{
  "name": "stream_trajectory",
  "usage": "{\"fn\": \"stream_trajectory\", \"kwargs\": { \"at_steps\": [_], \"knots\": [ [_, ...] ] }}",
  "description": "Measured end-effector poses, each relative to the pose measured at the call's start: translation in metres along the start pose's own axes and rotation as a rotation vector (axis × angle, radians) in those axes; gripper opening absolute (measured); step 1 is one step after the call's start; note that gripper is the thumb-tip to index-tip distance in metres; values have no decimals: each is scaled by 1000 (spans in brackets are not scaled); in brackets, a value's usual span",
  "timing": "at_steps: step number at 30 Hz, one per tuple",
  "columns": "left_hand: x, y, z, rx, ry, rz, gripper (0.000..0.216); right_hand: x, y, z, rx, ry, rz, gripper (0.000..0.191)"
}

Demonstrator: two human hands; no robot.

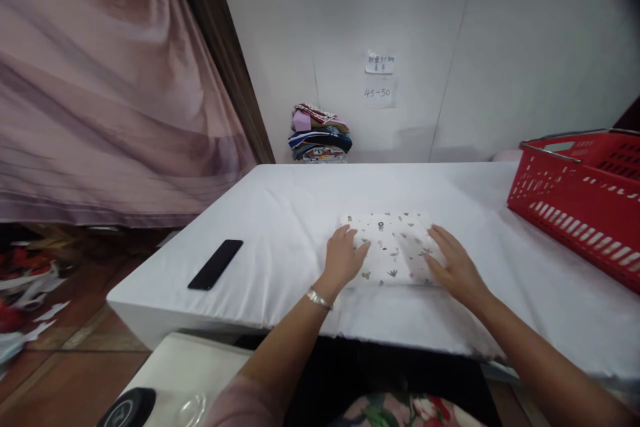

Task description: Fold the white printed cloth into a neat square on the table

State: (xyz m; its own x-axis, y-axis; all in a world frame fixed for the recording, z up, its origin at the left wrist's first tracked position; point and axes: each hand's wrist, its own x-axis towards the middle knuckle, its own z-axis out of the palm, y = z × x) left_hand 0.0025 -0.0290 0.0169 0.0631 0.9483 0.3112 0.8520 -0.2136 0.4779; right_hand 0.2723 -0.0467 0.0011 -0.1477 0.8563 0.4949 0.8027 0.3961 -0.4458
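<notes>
A folded white cloth (393, 253) with small printed figures lies flat on the white-covered table (280, 213) in front of me. Against its left edge rests my left hand (344, 255), fingers stretched out and thumb over the print. On the opposite side, my right hand (454, 265) touches the cloth's right edge, its fingers extended and the thumb apart. Neither hand grips the fabric. Whether the cloth is a garment cannot be made out.
A black phone (216, 265) lies on the table's left part. At the right stands a red plastic basket (575, 200) with a metal handle. Folded clothes (321, 137) are stacked beyond the far edge. A pink curtain (110, 80) hangs at the left; a white stool-like object (185, 373) sits below.
</notes>
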Motion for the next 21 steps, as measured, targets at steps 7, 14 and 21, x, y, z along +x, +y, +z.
{"fn": "stream_trajectory", "kwargs": {
  "at_steps": [7,14,21],
  "knots": [
    [47,-10,46,238,-226,-124,64,77,19,55,-296,-434,149,62],
    [42,-23,54,292,-240,-130,70,74,38,66,-409,-482,191,63],
    [42,-20,54,294,-225,-129,70,97,24,65,-449,-440,128,68]
  ]
}}
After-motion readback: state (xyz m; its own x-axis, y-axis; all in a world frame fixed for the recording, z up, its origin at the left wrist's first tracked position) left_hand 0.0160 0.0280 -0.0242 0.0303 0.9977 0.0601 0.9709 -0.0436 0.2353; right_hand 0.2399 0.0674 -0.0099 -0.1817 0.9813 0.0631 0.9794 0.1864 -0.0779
